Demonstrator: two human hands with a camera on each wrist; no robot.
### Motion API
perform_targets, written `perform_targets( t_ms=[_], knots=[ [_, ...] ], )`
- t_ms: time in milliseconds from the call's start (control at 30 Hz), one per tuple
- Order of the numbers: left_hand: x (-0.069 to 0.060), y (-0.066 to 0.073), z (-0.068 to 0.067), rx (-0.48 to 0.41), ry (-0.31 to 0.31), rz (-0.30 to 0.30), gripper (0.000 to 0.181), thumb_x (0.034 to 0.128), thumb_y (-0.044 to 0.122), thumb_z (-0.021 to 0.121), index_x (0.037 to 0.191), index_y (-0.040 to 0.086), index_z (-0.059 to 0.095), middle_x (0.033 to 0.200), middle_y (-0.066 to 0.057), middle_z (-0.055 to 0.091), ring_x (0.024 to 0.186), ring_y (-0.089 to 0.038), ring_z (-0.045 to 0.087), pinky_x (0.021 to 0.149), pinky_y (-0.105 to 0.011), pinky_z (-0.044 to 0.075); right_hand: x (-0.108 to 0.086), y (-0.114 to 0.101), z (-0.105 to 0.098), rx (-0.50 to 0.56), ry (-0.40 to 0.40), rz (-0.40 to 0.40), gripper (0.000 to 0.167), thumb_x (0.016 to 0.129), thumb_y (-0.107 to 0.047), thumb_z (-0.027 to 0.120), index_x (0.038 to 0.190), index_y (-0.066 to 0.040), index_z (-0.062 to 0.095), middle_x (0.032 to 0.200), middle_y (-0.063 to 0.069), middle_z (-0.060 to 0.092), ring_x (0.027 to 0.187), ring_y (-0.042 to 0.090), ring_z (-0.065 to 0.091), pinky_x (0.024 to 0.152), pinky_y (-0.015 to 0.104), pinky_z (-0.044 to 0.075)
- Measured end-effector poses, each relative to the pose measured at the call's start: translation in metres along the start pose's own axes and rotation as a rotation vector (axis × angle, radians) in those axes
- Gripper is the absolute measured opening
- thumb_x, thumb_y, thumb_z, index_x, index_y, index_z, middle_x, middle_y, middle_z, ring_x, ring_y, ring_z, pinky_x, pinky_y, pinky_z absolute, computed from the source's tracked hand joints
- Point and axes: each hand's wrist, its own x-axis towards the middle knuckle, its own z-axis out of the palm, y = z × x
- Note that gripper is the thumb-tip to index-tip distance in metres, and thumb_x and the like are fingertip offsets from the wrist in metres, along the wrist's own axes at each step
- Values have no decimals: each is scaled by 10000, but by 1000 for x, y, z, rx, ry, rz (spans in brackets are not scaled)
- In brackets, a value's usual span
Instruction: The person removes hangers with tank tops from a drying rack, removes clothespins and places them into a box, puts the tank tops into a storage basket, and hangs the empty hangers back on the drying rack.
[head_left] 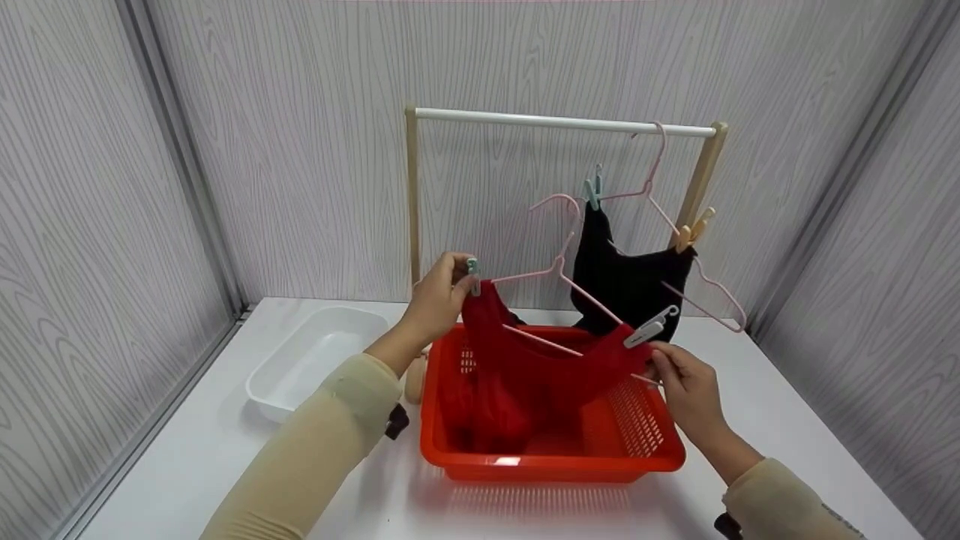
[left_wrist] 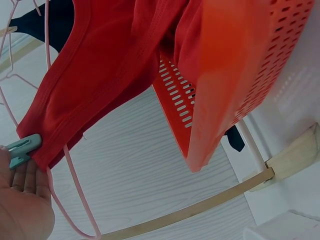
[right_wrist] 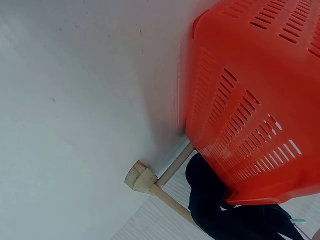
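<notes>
My left hand (head_left: 439,300) pinches the teal clip (head_left: 473,276), my right hand (head_left: 691,386) the red garment (head_left: 532,375), stretched between them above the basket (head_left: 547,463), pink hanger (head_left: 559,264) hook-up, apart from the rail (head_left: 525,118).

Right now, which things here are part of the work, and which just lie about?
Seemingly part of the job:
Red garment, on a pink hanger
Teal clip, white clip
Red basket
Rack, with the black garment hanging there

Seemingly just lying about:
White tray, untouched
</notes>
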Motion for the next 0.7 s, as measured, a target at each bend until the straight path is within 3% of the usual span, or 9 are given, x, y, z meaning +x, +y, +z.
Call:
perform_targets(
  t_ms=[233, 433, 700],
  knots=[
    [0, -4, 1, -2, 15, 13, 224, 1054, 177, 504, 1231, 44, 468, 1112, -75, 595, 1067, -198, 585, 941, -380, 498, -2, -1, 0, -25, -18, 27, 203, 895, 245, 522, 1021, 152, 651, 730, 183, 628, 625, 136, 603, 607, 127, 507],
    [-1, -4, 0, -58, 24, 50, 184, 1062, 159, 473, 1181, 21, 454, 1106, -99, 579, 1033, -216, 583, 903, -372, 502, -4, -1, 1, -20, -26, 33, 203, 901, 240, 518, 1024, 150, 652, 733, 181, 617, 624, 146, 594, 588, 138, 505],
    [-2, 5, -5, -108, 10, 43, 270, 1072, 169, 442, 1283, 3, 413, 1148, -110, 543, 1070, -215, 561, 938, -364, 491, -1, 1, 0, -31, -13, 28, 202, 899, 236, 527, 1025, 146, 656, 726, 182, 620, 615, 147, 582, 584, 132, 498]
  ],
)
